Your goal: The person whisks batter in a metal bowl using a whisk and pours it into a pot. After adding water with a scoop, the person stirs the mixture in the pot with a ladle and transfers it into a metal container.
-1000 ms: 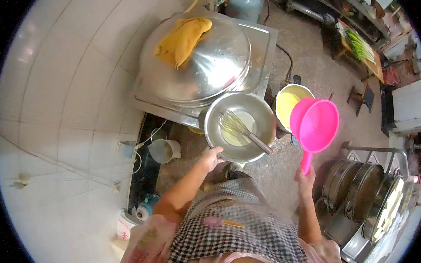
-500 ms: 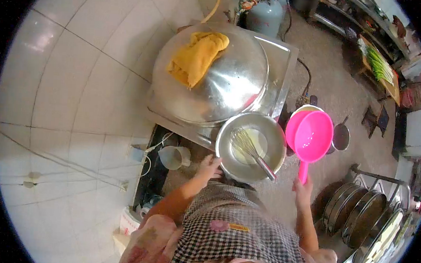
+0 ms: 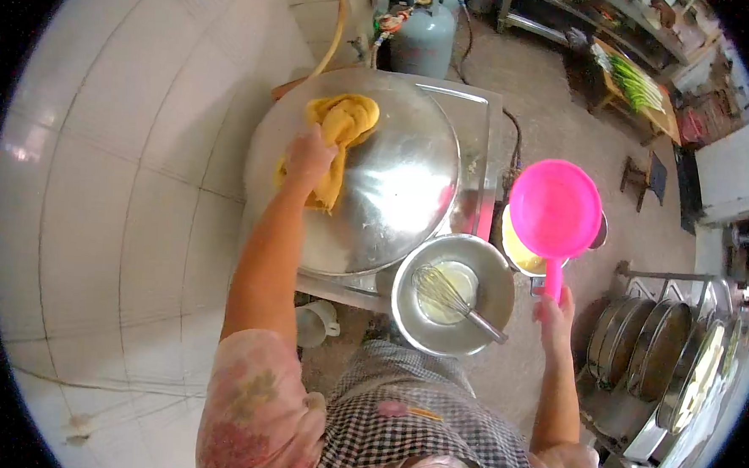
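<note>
My left hand (image 3: 311, 159) is closed on a yellow cloth (image 3: 346, 122), which lies on top of a large domed metal lid (image 3: 402, 185). In my right hand (image 3: 554, 315) is the handle of a pink plastic water dipper (image 3: 555, 208), held up over a pot with yellowish contents (image 3: 522, 246). Nearer my body, a steel mixing bowl (image 3: 495, 283) rests at the edge of the metal stove (image 3: 479, 112). A wire whisk (image 3: 448, 290) leans inside it, over a little pale liquid, with its handle across the rim.
Below the stove's left side stands a white plastic jug (image 3: 315, 322). A gas cylinder (image 3: 425, 37) is behind the stove. Round trays sit in a rack (image 3: 640, 333) on the right, and green onions lie on a small wooden table (image 3: 664, 118) farther back.
My left hand has left the mixing bowl's rim, reached up over the lid and taken hold of the yellow cloth. The pink dipper has risen slightly in view, uncovering more of the pot.
</note>
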Demonstrator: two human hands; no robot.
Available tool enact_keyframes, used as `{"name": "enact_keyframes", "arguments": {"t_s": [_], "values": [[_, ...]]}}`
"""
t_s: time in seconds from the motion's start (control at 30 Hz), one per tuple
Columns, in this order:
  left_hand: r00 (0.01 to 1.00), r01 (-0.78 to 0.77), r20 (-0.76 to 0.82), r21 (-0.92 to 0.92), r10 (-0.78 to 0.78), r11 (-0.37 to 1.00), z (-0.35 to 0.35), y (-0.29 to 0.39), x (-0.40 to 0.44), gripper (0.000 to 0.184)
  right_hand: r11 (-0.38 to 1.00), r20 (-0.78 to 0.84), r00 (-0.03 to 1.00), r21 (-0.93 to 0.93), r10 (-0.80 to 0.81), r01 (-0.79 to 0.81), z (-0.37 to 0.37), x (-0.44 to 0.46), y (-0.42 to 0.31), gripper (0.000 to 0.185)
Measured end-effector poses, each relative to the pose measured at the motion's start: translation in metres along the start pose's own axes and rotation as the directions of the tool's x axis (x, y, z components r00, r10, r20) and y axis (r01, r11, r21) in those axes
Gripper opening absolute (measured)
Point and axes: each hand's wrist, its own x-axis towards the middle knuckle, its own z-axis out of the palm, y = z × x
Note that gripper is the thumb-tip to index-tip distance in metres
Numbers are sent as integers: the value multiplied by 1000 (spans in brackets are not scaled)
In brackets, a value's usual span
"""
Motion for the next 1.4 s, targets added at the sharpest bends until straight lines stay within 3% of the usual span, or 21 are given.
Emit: {"name": "enact_keyframes", "arguments": {"t_s": [0.1,0.3,0.4,0.5,0.57,0.67,0.73,0.8,0.97,1.03,1.1,1.17,1.27,1.37,1.4], "values": [[1000,17,-22,-88,-19,996,14,-27,12,50,999,51,999,-36,5,-3,9,24,8,37],[989,-31,-145,-155,9,987,13,-124,14,48,963,127,990,-251,-65,96,49,59,-16,43],[988,47,-143,-33,-51,998,-18,-136,-6,46,844,232,926,-389,-297,368,74,91,-6,45],[984,58,-176,127,-35,990,-25,-173,-9,43,684,350,862,-527,-367,505,113,97,-25,47],[985,40,-170,129,-18,991,-22,-199,-14,41,672,418,835,-506,-356,540,138,103,-20,49],[991,124,-68,83,-119,989,-72,-138,-61,37,601,524,797,-545,-300,584,172,114,-11,53],[995,49,-88,104,-40,993,-75,-145,-85,36,546,607,761,-567,-230,617,192,121,-2,52],[994,27,-104,98,-16,995,-80,-147,-105,35,389,610,778,-687,-149,614,213,124,11,53],[990,64,-126,24,-60,998,-89,-152,-136,32,166,731,676,-658,-94,734,256,136,33,60],[985,141,-101,-25,-142,990,-86,-166,-145,32,157,729,681,-667,-67,728,271,138,29,62],[985,124,-121,-8,-124,992,-87,-175,-154,32,121,732,680,-671,-52,732,284,146,33,63],[980,-19,-194,87,35,996,-95,-172,-162,32,53,738,673,-671,-52,739,298,158,52,62],[986,50,-159,27,-45,998,-93,-176,-163,32,-40,658,748,-748,91,663,313,137,39,47],[991,74,-119,97,-62,993,-100,-168,-166,32,-26,730,684,-684,-24,729,316,131,48,41],[991,52,-131,139,-33,989,-102,-167,-167,32,53,731,680,-678,-57,733,321,140,55,38]]}}
